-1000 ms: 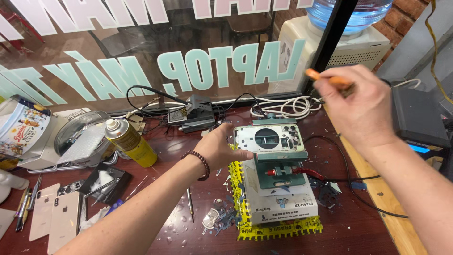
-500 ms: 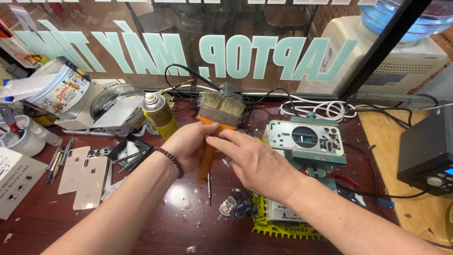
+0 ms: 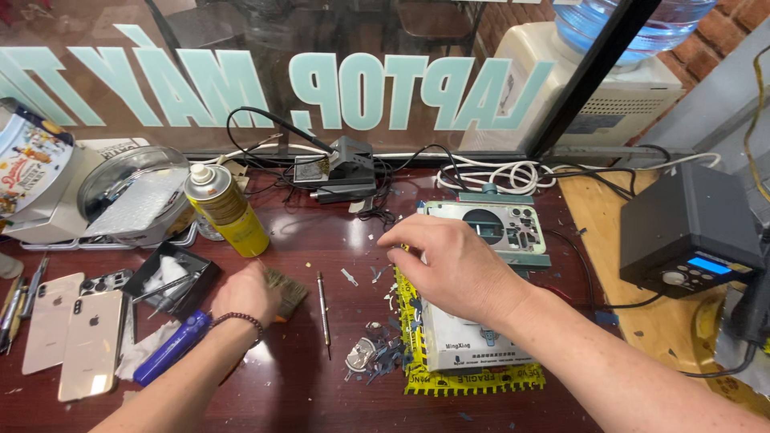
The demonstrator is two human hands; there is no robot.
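Dark red-brown wood made up the workbench [image 3: 305, 240], with a glass window bearing pale green lettering along its far edge. Near the left, the left hand [image 3: 249, 293] was curled shut around a paintbrush [image 3: 285, 290], its bristles lying flat on the bench just right of the knuckles; a beaded bracelet sat on that wrist. To the right, the right hand [image 3: 453, 265] rested palm-down with fingers loosely spread over a phone back frame [image 3: 505, 228] clamped on a fixture — gripping nothing that could be seen, fingertips at the frame's left edge. The fixture stood on a yellow mat [image 3: 473, 381]. Between the hands lay a thin screwdriver [image 3: 323, 309] and a scatter of small debris. Farther left stood a yellow spray can [image 3: 226, 210], with two gold phone backs [image 3: 72, 337] at the near left — a blue pen-shaped tool [image 3: 172, 349] beside them. A black station [image 3: 690, 232] sat far right.
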